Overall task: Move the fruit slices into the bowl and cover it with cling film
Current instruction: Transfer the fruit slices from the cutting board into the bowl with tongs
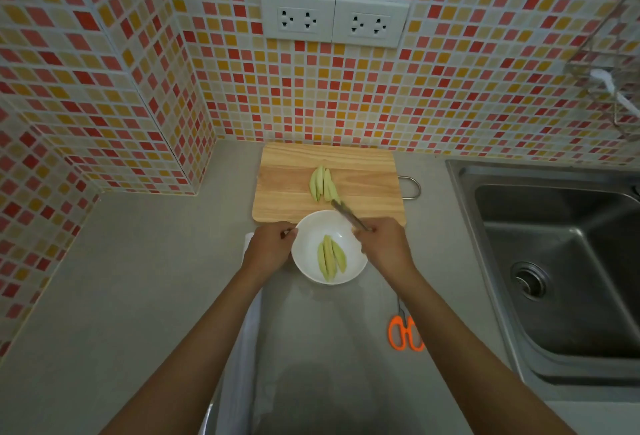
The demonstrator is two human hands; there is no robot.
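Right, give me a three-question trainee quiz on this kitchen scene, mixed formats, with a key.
1. True or false: every fruit slice is already in the bowl.
2. What does the right hand hold? A) knife B) scissors C) spoon
3. Fill in: the left hand grips the bowl's ____.

Key: 1 false, some slices in the bowl, others on the cutting board. 2 A. 3 rim.
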